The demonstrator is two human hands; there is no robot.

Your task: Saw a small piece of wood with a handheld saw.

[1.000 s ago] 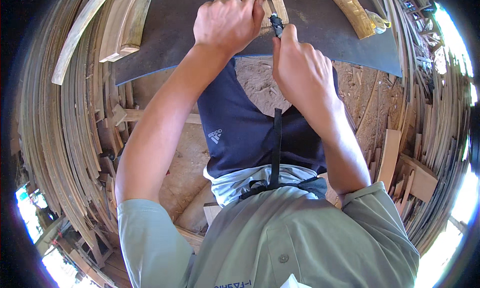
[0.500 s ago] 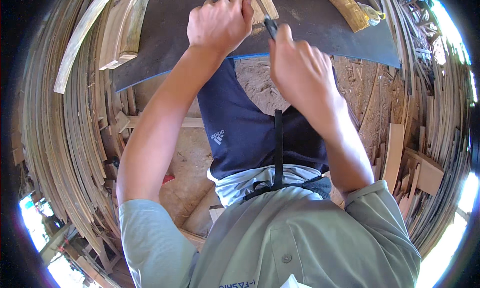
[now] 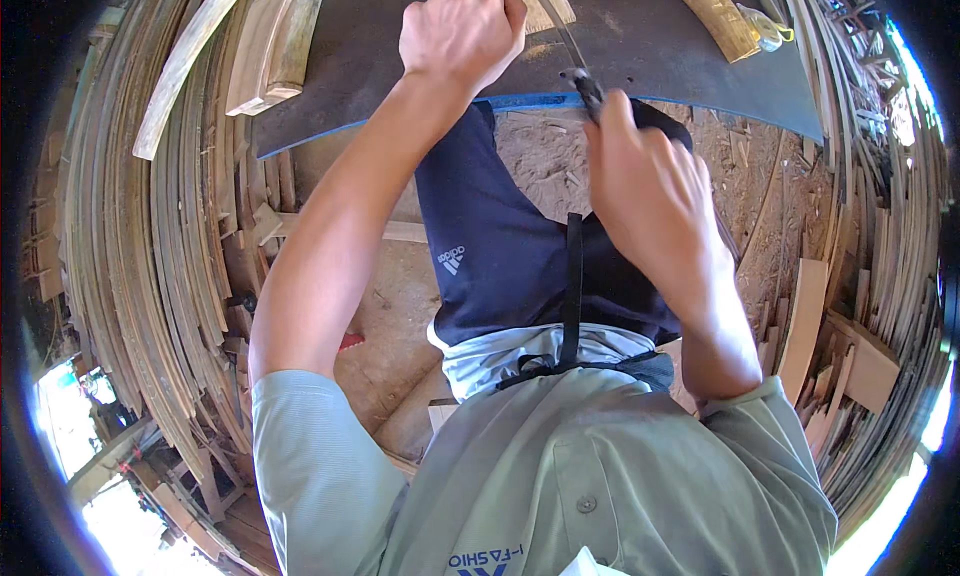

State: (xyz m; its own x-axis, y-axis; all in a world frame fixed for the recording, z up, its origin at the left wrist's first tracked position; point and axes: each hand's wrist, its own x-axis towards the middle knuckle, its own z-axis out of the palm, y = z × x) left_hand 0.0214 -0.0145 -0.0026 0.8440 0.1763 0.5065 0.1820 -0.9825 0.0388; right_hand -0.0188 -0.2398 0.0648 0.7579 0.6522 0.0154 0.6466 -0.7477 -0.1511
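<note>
My right hand (image 3: 650, 166) is wrapped around the black handle (image 3: 588, 91) of a long tool with a narrow dark blade (image 3: 558, 24). Whether it is a file or a saw, I cannot tell. The blade slants up to the left across a pale wooden block (image 3: 545, 4) on the dark tabletop (image 3: 400, 36). At the block's left side my left hand (image 3: 462, 31) is closed, its thumb against the block; its fingertips are hidden. Light wood dust lies around the block.
Curved timber pieces (image 3: 275, 51) lie at the table's left, beside a long pale strip (image 3: 190, 66). Another curved piece (image 3: 715, 16) and a small whitish object (image 3: 765, 28) are at the right. Stacked planks (image 3: 140, 246) line both sides; the table's blue edge (image 3: 540, 101) is near my knees.
My right hand has drawn the tool back toward me and to the right. My left hand stays by the block. The whole view has shifted slightly.
</note>
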